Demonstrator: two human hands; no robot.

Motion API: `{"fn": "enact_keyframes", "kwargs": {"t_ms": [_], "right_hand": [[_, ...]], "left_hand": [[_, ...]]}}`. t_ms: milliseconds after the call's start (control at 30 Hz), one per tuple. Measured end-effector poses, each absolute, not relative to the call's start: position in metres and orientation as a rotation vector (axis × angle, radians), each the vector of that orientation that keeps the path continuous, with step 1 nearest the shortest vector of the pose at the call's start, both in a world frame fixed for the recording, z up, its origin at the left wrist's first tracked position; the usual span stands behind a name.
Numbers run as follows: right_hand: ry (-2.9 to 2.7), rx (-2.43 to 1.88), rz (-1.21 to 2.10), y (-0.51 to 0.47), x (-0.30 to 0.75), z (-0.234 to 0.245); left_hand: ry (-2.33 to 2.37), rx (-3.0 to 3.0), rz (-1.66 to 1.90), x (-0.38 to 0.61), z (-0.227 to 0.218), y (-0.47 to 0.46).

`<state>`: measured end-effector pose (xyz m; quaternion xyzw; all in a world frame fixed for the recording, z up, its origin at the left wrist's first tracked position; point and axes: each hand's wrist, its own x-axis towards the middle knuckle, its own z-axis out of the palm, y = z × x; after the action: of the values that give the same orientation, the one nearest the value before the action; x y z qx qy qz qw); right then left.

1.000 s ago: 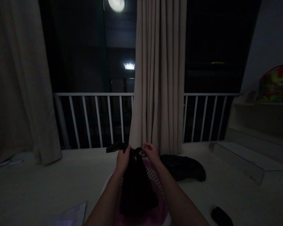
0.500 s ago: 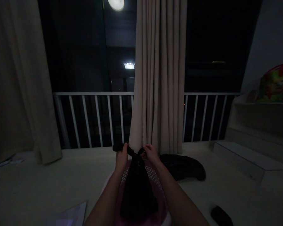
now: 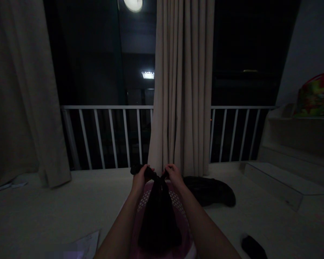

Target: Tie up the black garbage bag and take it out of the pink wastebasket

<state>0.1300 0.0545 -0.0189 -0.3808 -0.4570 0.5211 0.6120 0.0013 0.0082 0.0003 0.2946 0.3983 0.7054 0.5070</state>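
Note:
In a dim room I hold a black garment (image 3: 158,216) up over a pink perforated basket (image 3: 175,201). My left hand (image 3: 139,178) is closed on the garment's top left end, which sticks out to the left. My right hand (image 3: 173,175) pinches its top right end. The cloth is bunched between the hands and hangs down into the basket.
A heap of dark cloth (image 3: 209,192) lies on the pale floor right of the basket, and a small dark item (image 3: 253,246) lies at bottom right. A paper (image 3: 82,244) is at bottom left. Curtains (image 3: 182,86), a white railing (image 3: 108,136) and steps (image 3: 280,180) stand beyond.
The garment's left end has been drawn in toward my left hand, and both hands have risen slightly with the cloth bunched tighter between them.

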Motion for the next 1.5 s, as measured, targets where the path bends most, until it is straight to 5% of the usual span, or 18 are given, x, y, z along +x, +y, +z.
{"fn": "enact_keyframes", "kwargs": {"t_ms": [500,1500], "right_hand": [[-0.991,-0.756,1.253,0.046,0.131,-0.011],[-0.671,-0.782,0.991,0.065,0.145,-0.023]], "left_hand": [[1.075,1.308,1.264,0.013,-0.012,-0.003],[1.124,1.402,1.263,0.007,-0.016,0.003]]}}
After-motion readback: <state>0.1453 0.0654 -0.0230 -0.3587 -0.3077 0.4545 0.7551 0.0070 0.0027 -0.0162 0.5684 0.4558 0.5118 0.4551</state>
